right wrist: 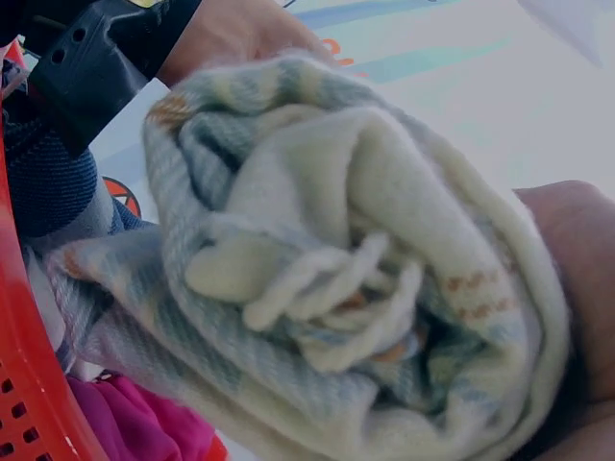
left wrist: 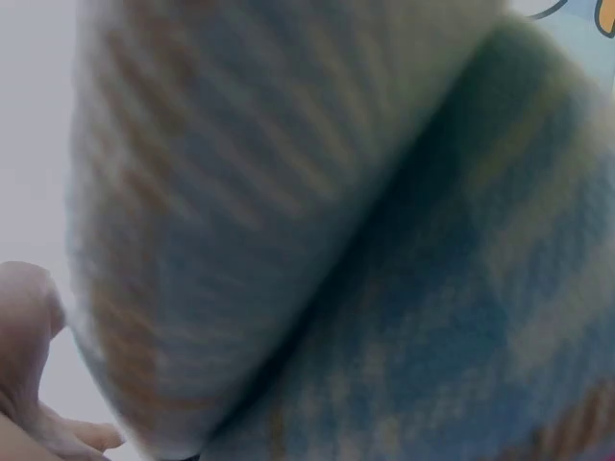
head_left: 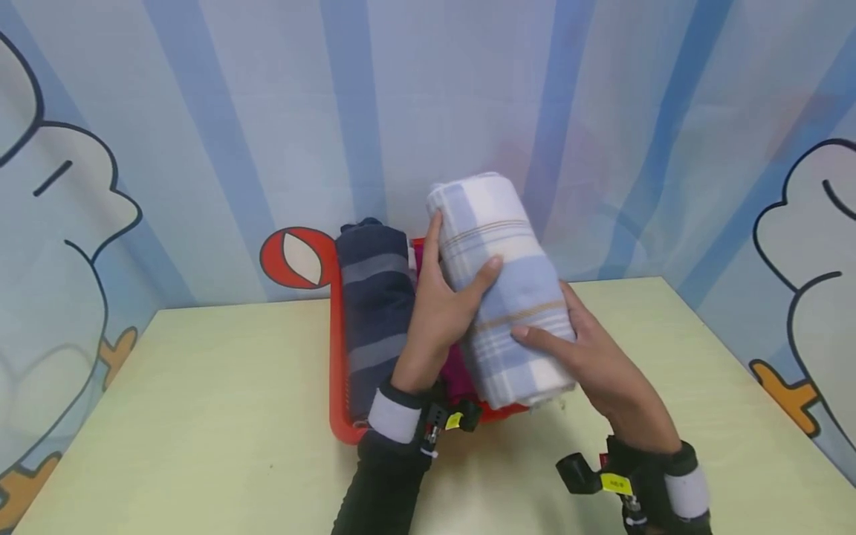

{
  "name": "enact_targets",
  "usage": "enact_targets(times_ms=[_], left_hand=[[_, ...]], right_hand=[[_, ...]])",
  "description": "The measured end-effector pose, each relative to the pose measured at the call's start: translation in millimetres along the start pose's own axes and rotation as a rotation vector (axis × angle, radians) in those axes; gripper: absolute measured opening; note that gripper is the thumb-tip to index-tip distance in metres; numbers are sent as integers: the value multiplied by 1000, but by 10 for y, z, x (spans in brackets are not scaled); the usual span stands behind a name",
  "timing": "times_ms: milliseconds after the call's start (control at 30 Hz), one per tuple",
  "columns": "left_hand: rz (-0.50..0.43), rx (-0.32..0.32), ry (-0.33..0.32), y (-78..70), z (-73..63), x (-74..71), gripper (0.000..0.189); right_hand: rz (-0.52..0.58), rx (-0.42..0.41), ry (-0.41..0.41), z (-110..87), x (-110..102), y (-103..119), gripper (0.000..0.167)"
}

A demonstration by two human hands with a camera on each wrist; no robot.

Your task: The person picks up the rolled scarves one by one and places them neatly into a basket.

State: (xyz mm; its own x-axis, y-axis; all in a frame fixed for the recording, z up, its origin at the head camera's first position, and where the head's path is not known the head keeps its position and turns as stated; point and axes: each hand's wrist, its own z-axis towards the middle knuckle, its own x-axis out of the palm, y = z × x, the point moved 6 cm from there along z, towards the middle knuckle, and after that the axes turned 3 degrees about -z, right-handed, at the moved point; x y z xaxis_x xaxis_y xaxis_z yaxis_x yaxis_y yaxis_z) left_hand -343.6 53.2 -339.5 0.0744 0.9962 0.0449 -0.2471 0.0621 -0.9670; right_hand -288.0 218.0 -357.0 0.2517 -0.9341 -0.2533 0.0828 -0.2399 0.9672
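A rolled plaid scarf (head_left: 518,279), white and light blue with thin tan stripes, is held tilted over the right part of a red basket (head_left: 337,394). My left hand (head_left: 435,308) grips its left side, thumb across the top face. At the lower right end, my right hand (head_left: 605,371) holds the roll with the thumb on top and the other fingers partly hidden behind it. The right wrist view shows the spiral end of the scarf (right wrist: 327,192) with twisted fringe poking out. Blurred plaid cloth (left wrist: 259,192) fills most of the left wrist view.
Inside the basket, a navy roll of cloth with grey-blue bands (head_left: 374,305) lies along the left side. Magenta cloth (head_left: 458,375) shows beside it, partly covered by the scarf and left arm. The basket stands on a pale yellow table (head_left: 234,416) against a striped blue backdrop (head_left: 455,96).
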Motion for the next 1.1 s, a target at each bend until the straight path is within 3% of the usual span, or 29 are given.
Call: enact_targets(times_ms=[200,567,767,1100], left_hand=[[4,-22,7,23,6,-28,94],[-7,18,-1,24,22,-100,92],[-34,47,-7,24,32,-112,92],[-51,2,-35,46,39,-152,91]], right_hand=[[55,-26,65,26,41,-9,72],[163,-51,216,83,83,-114,81],[185,-40,213,133,90,-179,82],[216,-35,214,201,160,-219,85]])
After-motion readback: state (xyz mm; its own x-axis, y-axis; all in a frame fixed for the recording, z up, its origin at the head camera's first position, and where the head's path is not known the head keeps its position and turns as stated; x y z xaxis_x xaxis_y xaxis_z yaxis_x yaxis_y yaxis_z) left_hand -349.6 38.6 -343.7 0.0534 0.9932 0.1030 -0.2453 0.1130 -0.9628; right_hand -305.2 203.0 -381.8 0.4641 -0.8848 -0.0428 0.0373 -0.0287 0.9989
